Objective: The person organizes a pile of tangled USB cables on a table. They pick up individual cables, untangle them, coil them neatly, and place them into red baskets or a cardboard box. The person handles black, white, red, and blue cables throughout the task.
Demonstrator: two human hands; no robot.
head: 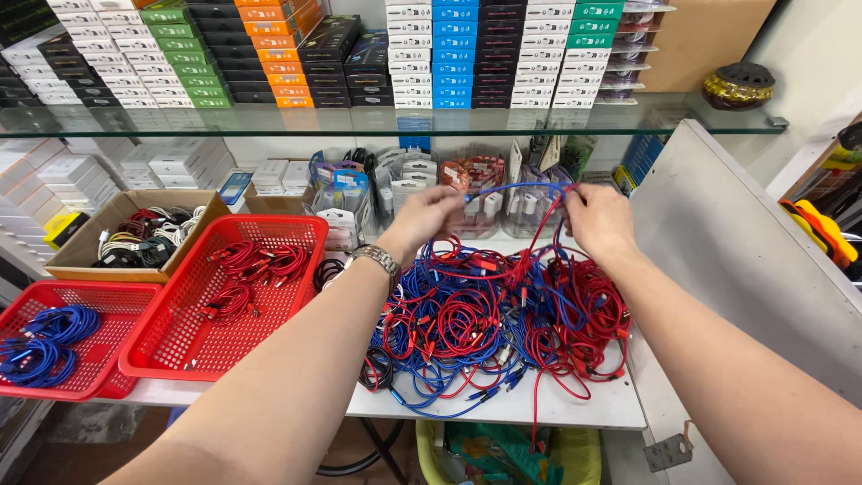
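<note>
Both hands are holding one blue cable [516, 188] stretched taut between them, its long axis running nine to three o'clock above the tangled pile of red and blue cables [489, 319]. The left hand [429, 216] and right hand [596, 218] are each pinching an end, fingers curled closed. At nine o'clock, two red baskets [184, 337] are sitting beside one cardboard box [85, 247].

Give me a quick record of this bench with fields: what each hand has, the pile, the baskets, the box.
left hand: pinching one end of a blue cable
right hand: holding the other end
cable pile: tangled red and blue, on the white table
large red basket: red cables
small red basket: blue cables
cardboard box: black, white and red cables
</note>
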